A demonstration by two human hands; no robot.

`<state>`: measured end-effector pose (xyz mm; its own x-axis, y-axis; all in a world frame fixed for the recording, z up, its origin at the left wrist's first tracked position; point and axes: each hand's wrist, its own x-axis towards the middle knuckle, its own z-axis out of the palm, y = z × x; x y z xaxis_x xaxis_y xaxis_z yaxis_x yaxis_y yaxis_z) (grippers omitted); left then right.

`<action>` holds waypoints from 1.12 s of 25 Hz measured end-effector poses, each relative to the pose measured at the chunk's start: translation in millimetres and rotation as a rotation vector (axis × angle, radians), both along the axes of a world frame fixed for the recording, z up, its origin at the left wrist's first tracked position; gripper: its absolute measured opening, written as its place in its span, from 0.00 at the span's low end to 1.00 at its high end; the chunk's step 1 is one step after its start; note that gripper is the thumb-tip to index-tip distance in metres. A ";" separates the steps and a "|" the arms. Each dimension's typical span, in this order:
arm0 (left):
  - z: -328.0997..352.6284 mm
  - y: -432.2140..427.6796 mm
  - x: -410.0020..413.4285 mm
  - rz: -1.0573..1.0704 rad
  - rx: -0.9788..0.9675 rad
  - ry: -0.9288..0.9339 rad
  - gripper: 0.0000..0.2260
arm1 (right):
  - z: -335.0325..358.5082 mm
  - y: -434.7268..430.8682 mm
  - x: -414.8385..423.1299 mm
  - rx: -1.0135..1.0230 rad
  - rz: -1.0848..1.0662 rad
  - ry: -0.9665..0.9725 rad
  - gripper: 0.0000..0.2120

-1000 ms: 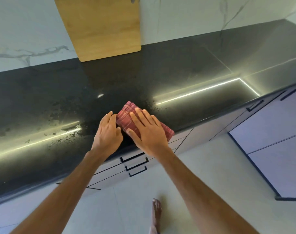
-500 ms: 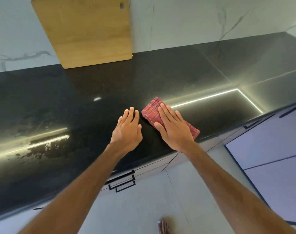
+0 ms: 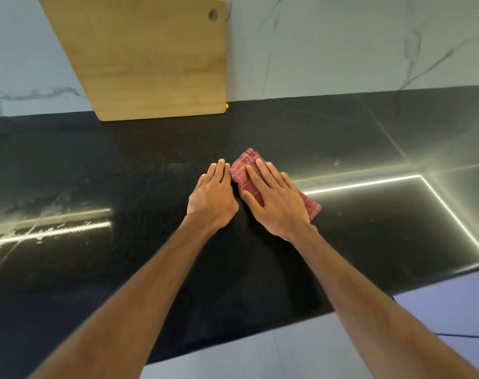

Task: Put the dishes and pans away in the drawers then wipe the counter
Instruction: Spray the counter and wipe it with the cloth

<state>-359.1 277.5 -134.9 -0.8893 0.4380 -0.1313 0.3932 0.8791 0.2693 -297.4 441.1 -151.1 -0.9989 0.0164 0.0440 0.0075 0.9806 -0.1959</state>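
Note:
A folded red checked cloth (image 3: 242, 168) lies on the black stone counter (image 3: 355, 149), near its middle. My right hand (image 3: 276, 203) presses flat on the cloth with straight fingers and covers most of it. My left hand (image 3: 212, 196) rests flat on the bare counter just left of the cloth, its fingertips close to the cloth's edge. Wet smears (image 3: 41, 228) show on the counter at the left. No dishes or pans are in view.
A wooden cutting board (image 3: 148, 58) leans against the marble wall at the back left, with something small and yellow (image 3: 226, 106) at its lower right corner. Pale cabinet fronts (image 3: 451, 305) run below the counter's front edge at the right.
Both hands and the cloth have slid away from the counter's front edge toward the wall. The view has tilted up, so the drawers and floor are out of sight.

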 end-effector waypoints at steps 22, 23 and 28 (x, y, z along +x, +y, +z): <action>-6.7 61.3 -135.8 0.022 -0.023 0.038 0.32 | -6.8 57.2 -231.2 0.013 -0.154 0.025 0.33; -7.3 62.3 -135.4 0.031 -0.019 0.034 0.32 | -8.8 56.2 -231.1 0.017 -0.157 0.032 0.33; -7.9 77.8 -138.9 -0.012 0.012 0.045 0.36 | -7.2 64.2 -228.9 -0.001 -0.121 0.064 0.33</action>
<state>-498.0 355.3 -142.8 -0.8889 0.4500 -0.0855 0.4158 0.8710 0.2617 -526.3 505.4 -158.3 -0.9848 0.1363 0.1079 0.1127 0.9732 -0.2004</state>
